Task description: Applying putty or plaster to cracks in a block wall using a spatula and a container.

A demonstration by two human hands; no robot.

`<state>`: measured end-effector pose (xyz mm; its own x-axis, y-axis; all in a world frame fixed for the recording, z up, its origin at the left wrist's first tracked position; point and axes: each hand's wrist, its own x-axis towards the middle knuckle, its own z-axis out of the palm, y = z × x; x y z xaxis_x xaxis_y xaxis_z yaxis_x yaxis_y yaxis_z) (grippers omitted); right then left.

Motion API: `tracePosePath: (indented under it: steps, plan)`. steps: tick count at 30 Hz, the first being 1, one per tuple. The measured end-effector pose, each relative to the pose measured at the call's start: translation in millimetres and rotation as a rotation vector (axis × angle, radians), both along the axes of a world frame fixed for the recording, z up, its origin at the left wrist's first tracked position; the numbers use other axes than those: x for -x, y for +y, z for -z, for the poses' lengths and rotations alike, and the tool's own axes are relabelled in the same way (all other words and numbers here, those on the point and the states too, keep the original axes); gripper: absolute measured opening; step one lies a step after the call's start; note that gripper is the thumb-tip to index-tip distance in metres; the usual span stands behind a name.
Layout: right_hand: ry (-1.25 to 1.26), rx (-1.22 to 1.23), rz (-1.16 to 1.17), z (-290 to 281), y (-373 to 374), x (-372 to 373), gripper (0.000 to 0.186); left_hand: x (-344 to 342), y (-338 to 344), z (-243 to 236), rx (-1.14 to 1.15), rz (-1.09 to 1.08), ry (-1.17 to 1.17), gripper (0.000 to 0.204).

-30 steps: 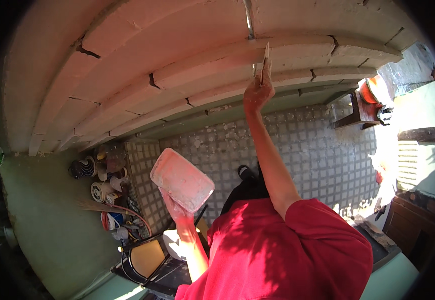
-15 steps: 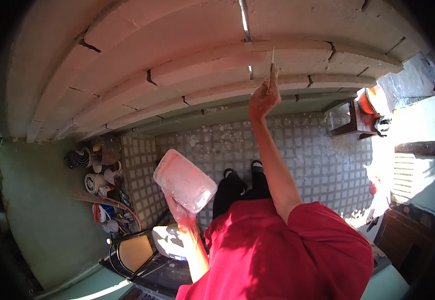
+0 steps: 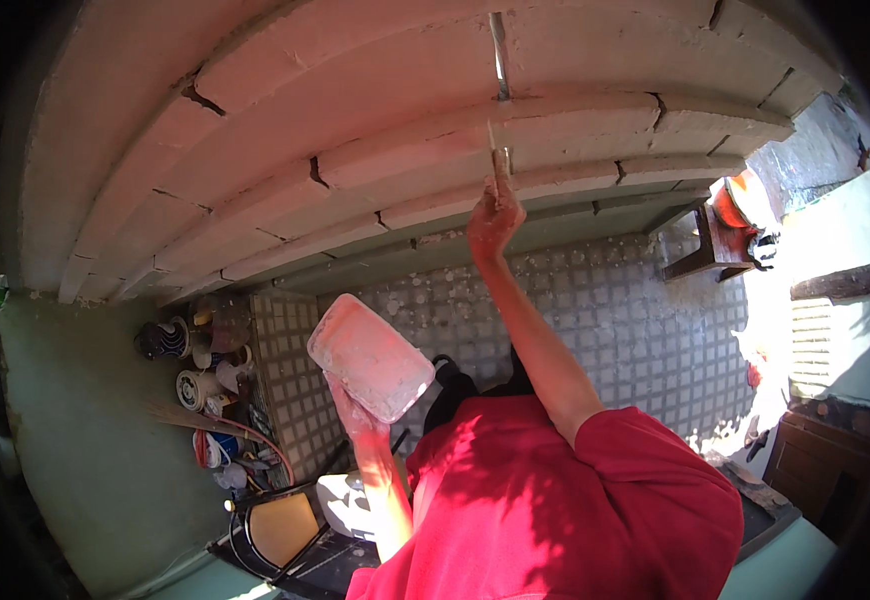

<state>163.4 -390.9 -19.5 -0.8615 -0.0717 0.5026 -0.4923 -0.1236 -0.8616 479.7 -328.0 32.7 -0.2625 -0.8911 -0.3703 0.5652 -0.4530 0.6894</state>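
A rectangular plastic tub (image 3: 370, 350), its inside smeared with pale paste, is held tilted in my left hand (image 3: 357, 412). The fingers grip its lower left side and are partly hidden behind it. My right hand (image 3: 496, 217) is raised, closed round the handle of a putty knife (image 3: 500, 165). Seen edge-on, the thin blade points up at the ridged, pale slab surface (image 3: 395, 135), close to a narrow gap where light comes through. Whether the blade touches the surface I cannot tell. Paste coats the fingers of both hands.
Several buckets and containers (image 3: 195, 390) crowd the left wall. A chair with a tan seat (image 3: 283, 528) stands at lower left, beside a white container (image 3: 345, 505). A wooden bench (image 3: 705, 250) stands at right near an orange bucket (image 3: 730, 205). Below is spotted tile floor (image 3: 605, 300).
My right hand has moved left and slightly down with the putty knife, toward the gap. The tub stays almost where it was. The whole view has shifted a little.
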Motion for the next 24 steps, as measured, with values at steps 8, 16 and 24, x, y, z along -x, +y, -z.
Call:
tracePosePath:
  steps: [8,16,24]
  plan:
    - [-0.131,-0.064,0.101,-8,-7,47,0.055,-20,-26,9,-0.039,0.035,0.042,0.056]
    - [0.151,0.008,-0.070,13,-58,-44,0.059,-29,-61,17,-0.019,0.137,0.100,0.056]
    - [0.128,-0.026,0.186,-10,-37,20,0.047,-33,-74,11,-0.048,0.163,0.116,0.054]
